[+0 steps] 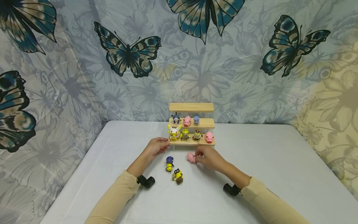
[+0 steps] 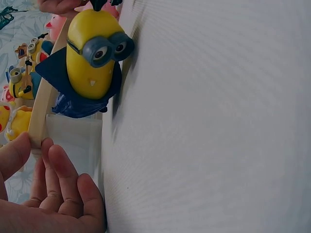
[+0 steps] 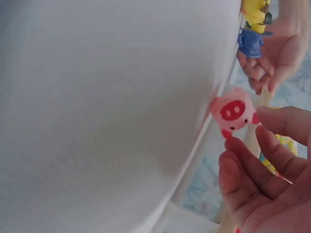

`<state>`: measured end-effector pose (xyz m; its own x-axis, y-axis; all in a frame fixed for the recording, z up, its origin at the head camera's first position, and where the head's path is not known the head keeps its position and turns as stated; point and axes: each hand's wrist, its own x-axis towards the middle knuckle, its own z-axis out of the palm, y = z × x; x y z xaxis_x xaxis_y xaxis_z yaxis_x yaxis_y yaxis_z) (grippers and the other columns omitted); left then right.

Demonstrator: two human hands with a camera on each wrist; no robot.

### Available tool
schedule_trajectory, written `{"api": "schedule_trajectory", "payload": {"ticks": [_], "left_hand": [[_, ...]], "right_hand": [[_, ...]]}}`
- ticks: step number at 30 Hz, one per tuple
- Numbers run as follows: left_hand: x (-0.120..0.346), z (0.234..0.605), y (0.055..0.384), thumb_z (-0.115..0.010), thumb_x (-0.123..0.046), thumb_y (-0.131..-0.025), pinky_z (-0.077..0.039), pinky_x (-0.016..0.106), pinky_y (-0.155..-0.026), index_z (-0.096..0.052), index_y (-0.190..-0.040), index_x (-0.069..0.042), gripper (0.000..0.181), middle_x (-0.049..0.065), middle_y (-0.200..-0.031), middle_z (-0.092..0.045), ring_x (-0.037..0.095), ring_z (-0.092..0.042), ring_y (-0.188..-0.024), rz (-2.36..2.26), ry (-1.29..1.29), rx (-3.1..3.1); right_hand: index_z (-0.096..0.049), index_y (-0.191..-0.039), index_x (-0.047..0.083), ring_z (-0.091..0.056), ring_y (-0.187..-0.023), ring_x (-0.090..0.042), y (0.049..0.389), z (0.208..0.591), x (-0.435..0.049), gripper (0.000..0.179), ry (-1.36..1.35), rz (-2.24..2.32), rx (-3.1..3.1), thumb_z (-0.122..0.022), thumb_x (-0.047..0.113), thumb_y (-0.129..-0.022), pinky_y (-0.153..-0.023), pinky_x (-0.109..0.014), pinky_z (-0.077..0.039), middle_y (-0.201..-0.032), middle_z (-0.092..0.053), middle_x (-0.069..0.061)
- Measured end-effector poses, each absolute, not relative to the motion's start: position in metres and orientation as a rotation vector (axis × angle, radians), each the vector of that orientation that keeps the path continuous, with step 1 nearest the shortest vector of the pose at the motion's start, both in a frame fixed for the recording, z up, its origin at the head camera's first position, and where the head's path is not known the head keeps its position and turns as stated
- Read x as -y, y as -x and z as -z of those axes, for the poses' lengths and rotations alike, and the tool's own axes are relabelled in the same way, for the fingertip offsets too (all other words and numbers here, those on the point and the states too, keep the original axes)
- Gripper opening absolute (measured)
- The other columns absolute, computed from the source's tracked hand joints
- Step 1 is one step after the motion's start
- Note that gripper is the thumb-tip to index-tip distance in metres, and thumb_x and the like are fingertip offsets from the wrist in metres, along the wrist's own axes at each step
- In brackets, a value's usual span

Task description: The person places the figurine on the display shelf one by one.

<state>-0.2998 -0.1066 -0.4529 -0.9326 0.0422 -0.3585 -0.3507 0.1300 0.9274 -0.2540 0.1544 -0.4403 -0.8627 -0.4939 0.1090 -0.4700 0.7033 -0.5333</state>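
Observation:
My left hand (image 1: 157,147) pinches the left end of the bottom board of a tiered wooden display shelf (image 1: 191,107); in the left wrist view the thumb lies over the board and fingers under it. My right hand (image 1: 210,157) holds a pink pig figurine (image 3: 234,111) by its head between thumb and fingertips, just in front of the shelf. Between the hands, a minion figurine in blue clothes (image 1: 169,164) lies on the table. Nearer to me lies another minion figurine with brown on it (image 1: 178,176).
On the shelf's middle board stand a dark-blue figurine (image 1: 176,119), a pink pig (image 1: 187,120) and a small blue-grey figurine (image 1: 196,120). The bottom board bears a white-and-yellow figurine (image 1: 174,133), two minions and another pig (image 1: 209,137). A white cloth covers the table (image 1: 251,149).

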Motion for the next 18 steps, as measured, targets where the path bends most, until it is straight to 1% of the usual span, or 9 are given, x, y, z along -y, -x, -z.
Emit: {"api": "schedule_trajectory", "payload": {"ticks": [3, 7, 9, 10, 12, 14, 16, 18], "left_hand": [[0.107, 0.453, 0.299, -0.068, -0.020, -0.092, -0.047, 0.024, -0.067, -0.061, -0.121, -0.004, 0.033, 0.002, -0.095, -0.073, 0.009, -0.063, -0.076, -1.870, 0.304, -2.116], [0.106, 0.454, 0.299, -0.068, -0.020, -0.092, -0.047, 0.024, -0.067, -0.062, -0.121, -0.005, 0.033, 0.002, -0.096, -0.073, 0.009, -0.063, -0.077, -1.866, 0.311, -2.119], [0.106, 0.453, 0.299, -0.067, -0.020, -0.092, -0.047, 0.024, -0.067, -0.062, -0.121, -0.005, 0.033, 0.002, -0.096, -0.073, 0.009, -0.063, -0.077, -1.864, 0.312, -2.120], [0.106, 0.453, 0.299, -0.067, -0.020, -0.093, -0.047, 0.024, -0.067, -0.061, -0.121, -0.005, 0.033, 0.002, -0.096, -0.073, 0.009, -0.063, -0.077, -1.864, 0.313, -2.120], [0.106, 0.453, 0.299, -0.067, -0.020, -0.093, -0.047, 0.024, -0.068, -0.061, -0.121, -0.005, 0.033, 0.002, -0.097, -0.073, 0.009, -0.063, -0.077, -1.862, 0.311, -2.122], [0.106, 0.453, 0.299, -0.067, -0.020, -0.093, -0.047, 0.024, -0.068, -0.061, -0.121, -0.005, 0.033, 0.002, -0.097, -0.073, 0.009, -0.063, -0.077, -1.862, 0.311, -2.122], [0.105, 0.453, 0.299, -0.067, -0.020, -0.093, -0.047, 0.024, -0.068, -0.061, -0.121, -0.005, 0.032, 0.003, -0.098, -0.073, 0.009, -0.063, -0.077, -1.860, 0.311, -2.123], [0.105, 0.454, 0.300, -0.068, -0.020, -0.092, -0.047, 0.024, -0.067, -0.062, -0.120, -0.005, 0.032, 0.003, -0.098, -0.073, 0.009, -0.064, -0.077, -1.862, 0.314, -2.122]], "right_hand": [[-0.066, -0.088, 0.008, -0.055, -0.077, -0.010, 0.253, 0.439, -0.153, 0.008, 0.835, 0.883, -2.841, -0.071, 0.006, -0.083, -0.068, -0.025, -0.046, -0.083, -0.064, 0.000], [-0.067, -0.103, 0.004, -0.054, -0.073, -0.009, 0.253, 0.437, -0.150, 0.021, 0.846, 0.867, -2.801, -0.072, 0.006, -0.083, -0.063, -0.022, -0.046, -0.084, -0.064, -0.001], [-0.066, -0.108, 0.003, -0.052, -0.071, -0.009, 0.254, 0.436, -0.148, 0.026, 0.850, 0.847, -2.789, -0.072, 0.006, -0.082, -0.061, -0.022, -0.044, -0.083, -0.063, -0.001], [-0.067, -0.109, 0.004, -0.053, -0.072, -0.011, 0.254, 0.436, -0.147, 0.028, 0.856, 0.825, -2.795, -0.072, 0.007, -0.082, -0.062, -0.023, -0.044, -0.085, -0.063, -0.002], [-0.067, -0.111, 0.004, -0.057, -0.078, -0.015, 0.254, 0.436, -0.144, 0.031, 0.890, 0.769, -2.808, -0.074, 0.010, -0.082, -0.067, -0.027, -0.047, -0.091, -0.065, -0.004], [-0.067, -0.115, 0.006, -0.061, -0.093, -0.022, 0.255, 0.436, -0.142, 0.037, 0.931, 0.701, -2.814, -0.077, 0.014, -0.080, -0.080, -0.035, -0.050, -0.103, -0.067, -0.007], [-0.065, -0.121, 0.006, -0.060, -0.108, -0.028, 0.256, 0.436, -0.140, 0.045, 0.975, 0.640, -2.805, -0.079, 0.016, -0.079, -0.091, -0.044, -0.049, -0.116, -0.066, -0.010], [-0.064, -0.125, 0.006, -0.059, -0.115, -0.030, 0.258, 0.438, -0.138, 0.048, 1.030, 0.589, -2.783, -0.078, 0.016, -0.079, -0.096, -0.047, -0.047, -0.123, -0.064, -0.012]]}}
